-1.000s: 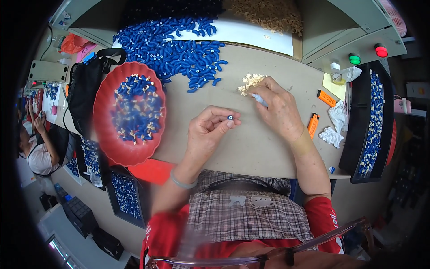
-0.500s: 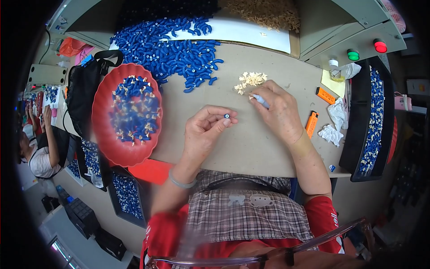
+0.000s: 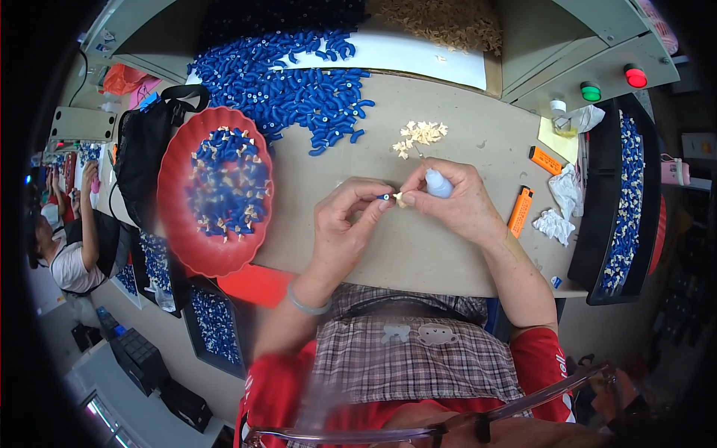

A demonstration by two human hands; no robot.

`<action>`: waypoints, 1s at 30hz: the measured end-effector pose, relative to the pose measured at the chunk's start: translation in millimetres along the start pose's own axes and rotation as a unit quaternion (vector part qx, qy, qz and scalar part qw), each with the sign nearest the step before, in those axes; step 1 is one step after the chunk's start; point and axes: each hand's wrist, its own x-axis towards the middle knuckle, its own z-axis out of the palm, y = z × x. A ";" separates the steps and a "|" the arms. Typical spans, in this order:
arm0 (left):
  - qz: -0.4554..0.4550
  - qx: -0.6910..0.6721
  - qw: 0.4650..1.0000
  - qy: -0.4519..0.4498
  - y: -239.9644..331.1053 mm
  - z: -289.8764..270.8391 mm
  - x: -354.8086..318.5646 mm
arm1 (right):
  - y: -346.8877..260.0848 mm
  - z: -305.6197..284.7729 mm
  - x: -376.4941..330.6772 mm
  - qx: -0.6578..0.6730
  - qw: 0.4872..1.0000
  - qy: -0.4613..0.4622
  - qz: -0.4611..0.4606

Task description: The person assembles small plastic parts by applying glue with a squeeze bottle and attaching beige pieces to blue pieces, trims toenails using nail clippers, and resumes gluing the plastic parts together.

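Observation:
Between thumb and fingertips, my left hand (image 3: 340, 224) pinches a small blue curved piece (image 3: 384, 197), its pale end toward the right. Facing it, my right hand (image 3: 470, 205) pinches a small cream star-like piece (image 3: 400, 199), which is at or very near the blue piece; I cannot tell if they touch. A pale squeeze bottle (image 3: 438, 184) with a thin tip is also gripped in my right hand, its tip pointing up and away. Just beyond lies a small heap of cream pieces (image 3: 424, 132). A large pile of blue pieces (image 3: 299, 101) spreads at the far left.
Left of my hands sits a red scalloped bowl (image 3: 213, 257) with blue pieces bearing cream tips. On the right are two orange boxcutter-like things (image 3: 520, 211), crumpled tissue (image 3: 554, 226) and a black tray (image 3: 579, 254) of blue-and-cream pieces. A person (image 3: 78, 257) works at the far left.
My right hand has come from the cream heap toward my left hand with a cream piece in its fingertips. The bottle has turned more upright. My left hand has turned the blue piece sideways.

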 end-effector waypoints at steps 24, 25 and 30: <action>0.246 0.329 0.911 0.025 6.0 9.0 0.1 | 2.6 9.7 -1.7 0.174 0.975 -0.023 0.135; 0.248 0.334 0.909 0.027 5.9 9.2 1.2 | 3.7 8.9 -0.9 0.184 0.971 -0.023 0.149; 0.245 0.339 0.907 0.044 4.1 8.1 0.4 | 4.2 12.7 2.1 0.212 0.963 -0.028 0.163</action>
